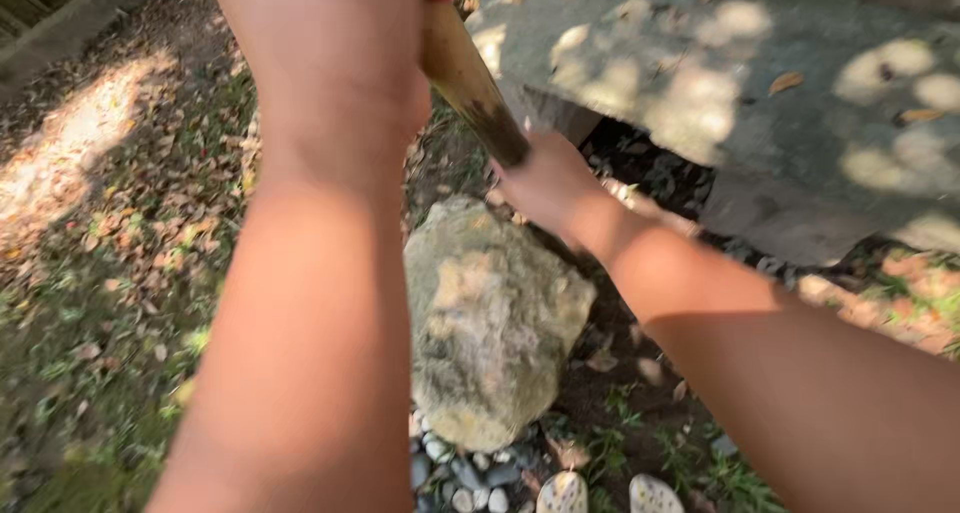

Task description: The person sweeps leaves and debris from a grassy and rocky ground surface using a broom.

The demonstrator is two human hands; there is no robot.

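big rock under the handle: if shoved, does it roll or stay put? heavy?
The rock is probably heavy for its size: it looks like solid, dense stone. It would likely rock or drag rather than roll, given its lumpy, irregular shape. Its near end sits against small pebbles and soil, which may let it shift slightly.

Bare ground (110, 303), patchy grass and dry leaves all over, sun patch at 9 to 10 o'clock. Big pale rock (490, 318) at centre on dark soil, small grey pebbles (470, 473) touching its 6 o'clock edge. Grey stone slab (760, 83) at 1 to 2 o'clock, few leaves on it.
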